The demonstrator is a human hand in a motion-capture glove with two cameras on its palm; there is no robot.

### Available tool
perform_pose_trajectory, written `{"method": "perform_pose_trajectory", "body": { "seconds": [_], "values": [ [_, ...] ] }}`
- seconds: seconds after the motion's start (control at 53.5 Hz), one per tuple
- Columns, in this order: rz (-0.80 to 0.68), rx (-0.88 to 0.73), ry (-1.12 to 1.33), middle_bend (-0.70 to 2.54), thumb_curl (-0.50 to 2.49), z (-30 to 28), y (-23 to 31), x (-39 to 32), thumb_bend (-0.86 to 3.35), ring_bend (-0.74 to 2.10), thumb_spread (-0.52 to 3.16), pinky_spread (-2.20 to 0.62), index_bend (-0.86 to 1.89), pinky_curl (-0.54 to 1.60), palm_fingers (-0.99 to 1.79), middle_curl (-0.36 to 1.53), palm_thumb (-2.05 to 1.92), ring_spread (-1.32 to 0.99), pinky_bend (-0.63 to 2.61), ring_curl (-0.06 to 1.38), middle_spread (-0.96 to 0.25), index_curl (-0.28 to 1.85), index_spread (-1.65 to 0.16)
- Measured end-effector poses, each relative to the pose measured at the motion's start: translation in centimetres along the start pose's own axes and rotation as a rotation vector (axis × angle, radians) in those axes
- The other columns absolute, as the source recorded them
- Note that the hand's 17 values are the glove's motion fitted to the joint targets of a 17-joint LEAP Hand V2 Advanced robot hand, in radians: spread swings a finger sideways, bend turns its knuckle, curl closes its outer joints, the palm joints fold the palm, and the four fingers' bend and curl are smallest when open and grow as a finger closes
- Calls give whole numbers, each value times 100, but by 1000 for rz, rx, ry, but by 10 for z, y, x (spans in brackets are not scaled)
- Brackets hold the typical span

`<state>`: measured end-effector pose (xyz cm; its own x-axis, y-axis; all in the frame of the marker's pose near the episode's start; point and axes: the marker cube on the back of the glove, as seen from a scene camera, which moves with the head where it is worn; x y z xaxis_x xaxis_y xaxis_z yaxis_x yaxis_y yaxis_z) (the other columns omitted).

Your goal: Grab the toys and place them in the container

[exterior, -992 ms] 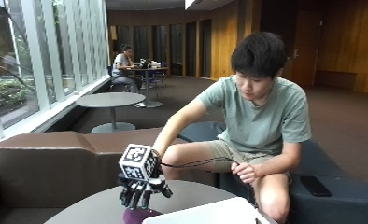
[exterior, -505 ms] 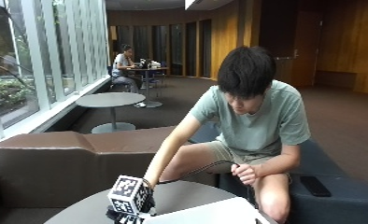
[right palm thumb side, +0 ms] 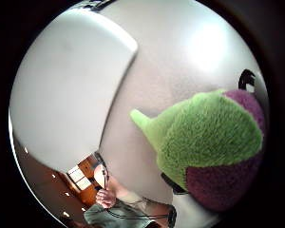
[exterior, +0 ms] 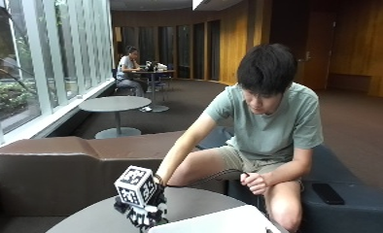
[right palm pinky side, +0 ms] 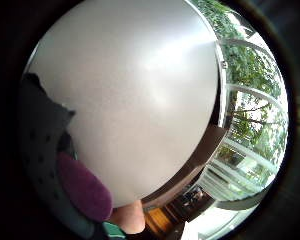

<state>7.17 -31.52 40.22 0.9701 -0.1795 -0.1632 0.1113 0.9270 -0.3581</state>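
Gloved right hand (exterior: 142, 212) beside white plastic container (exterior: 211, 222) | thumb-side view alone shows green-and-purple plush toy (right palm thumb side: 213, 142) | grip apparently closed on it

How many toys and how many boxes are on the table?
Plush toys: 1, green and purple
White containers: 1
Total: 2, both on the round grey table.
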Motion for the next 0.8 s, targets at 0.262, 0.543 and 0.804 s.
{"method": "perform_pose_trajectory", "body": {
  "seconds": [0.262,0.543,0.804],
  "values": [
    [-25,23,88,127,75,-129,68,-25,3,126,63,-30,101,58,106,75,62,-40,97,71,-18,75,-21],
    [-90,279,174,131,84,-263,129,-90,-1,132,55,-30,102,62,100,79,62,-39,101,73,-17,85,-21],
    [-120,372,122,132,90,-323,122,-185,-1,135,53,-30,100,65,98,81,60,-37,102,74,-16,93,-21]
  ]
}}
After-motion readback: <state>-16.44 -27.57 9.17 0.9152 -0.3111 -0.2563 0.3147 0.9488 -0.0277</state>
